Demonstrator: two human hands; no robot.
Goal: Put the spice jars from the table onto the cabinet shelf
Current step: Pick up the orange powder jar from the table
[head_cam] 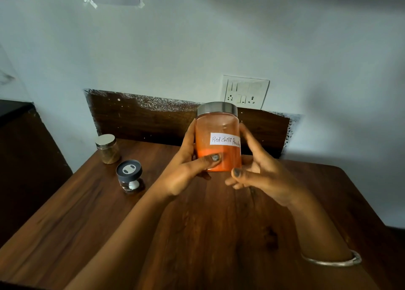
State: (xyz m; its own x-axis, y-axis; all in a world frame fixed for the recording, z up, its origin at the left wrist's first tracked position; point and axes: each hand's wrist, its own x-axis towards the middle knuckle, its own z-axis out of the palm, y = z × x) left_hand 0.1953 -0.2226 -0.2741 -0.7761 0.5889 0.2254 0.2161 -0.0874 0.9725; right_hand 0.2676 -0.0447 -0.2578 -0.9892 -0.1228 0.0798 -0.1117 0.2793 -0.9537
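Observation:
A clear jar of red chilli powder (218,134) with a silver lid and a white handwritten label is held upright above the wooden table (208,228). My left hand (188,169) grips it, thumb across the front and fingers round the left side. My right hand (258,169) lies against the jar's right side with fingers loosely spread; whether it holds the jar is unclear. On the table at the back left stand a small jar of brown spice (107,148) with a gold lid and a short jar with a dark grey lid (129,175).
The table stands against a pale wall with a dark wooden backboard (142,118). A switch and socket plate (245,91) is on the wall behind the jar. A dark surface (13,107) lies at the far left. No cabinet shelf is in view.

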